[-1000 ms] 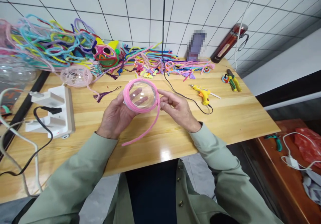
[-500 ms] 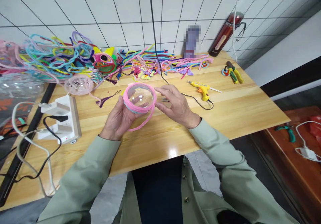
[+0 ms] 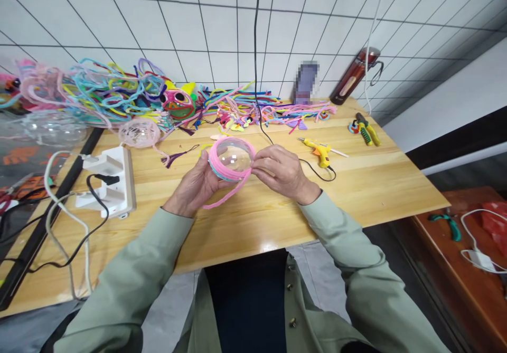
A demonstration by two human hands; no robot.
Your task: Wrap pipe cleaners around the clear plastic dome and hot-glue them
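Fingers of the person's right hand pinch a pink fuzzy strip at the right side of a clear dome. Rings of the strip circle the dome's rim, and its loose end curves down to the left. Cupped around the dome's left side and underside, the left hand holds it above a wooden desk, thumb up, other fingers partly hidden. Just beyond lies a purple tassel; to the right, a yellow glue gun and pliers. At left sits a white power strip. Colourful fuzzy stems line the tiled wall; a red bottle leans at right.
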